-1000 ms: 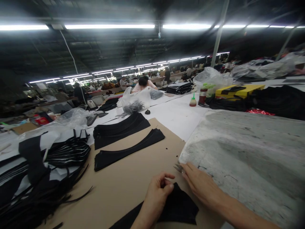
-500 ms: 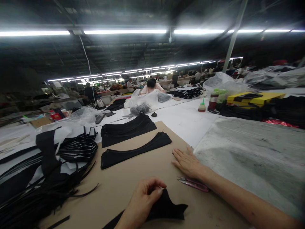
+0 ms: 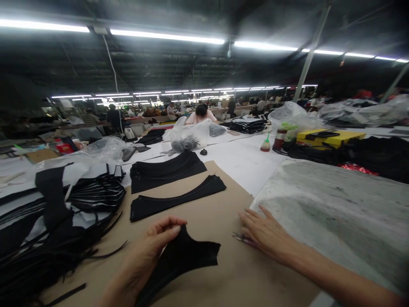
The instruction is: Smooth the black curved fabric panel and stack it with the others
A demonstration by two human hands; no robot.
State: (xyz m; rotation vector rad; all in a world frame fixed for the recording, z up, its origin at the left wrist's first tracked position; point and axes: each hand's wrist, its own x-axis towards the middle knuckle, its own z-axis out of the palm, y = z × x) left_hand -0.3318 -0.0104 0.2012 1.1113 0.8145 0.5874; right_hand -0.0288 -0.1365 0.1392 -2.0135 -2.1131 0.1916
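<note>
My left hand (image 3: 153,247) pinches the edge of a black fabric piece (image 3: 188,258) lying on the brown cardboard sheet (image 3: 223,204). My right hand (image 3: 265,232) lies flat on the cardboard with fingers spread, resting over small thread snips (image 3: 239,238) whose tips show at its left. Two curved stacks of black fabric pieces (image 3: 172,198) (image 3: 166,168) lie farther out on the cardboard.
A heap of black strips and striped pieces (image 3: 64,221) fills the left. A grey-white padded surface (image 3: 335,213) lies to the right. Bottles (image 3: 281,138), a yellow box (image 3: 329,136) and plastic bags (image 3: 188,134) stand farther back. Other people work at distant tables.
My left hand has carried the black fabric piece left and forward. My right hand moved back from the cardboard's middle onto the snips.
</note>
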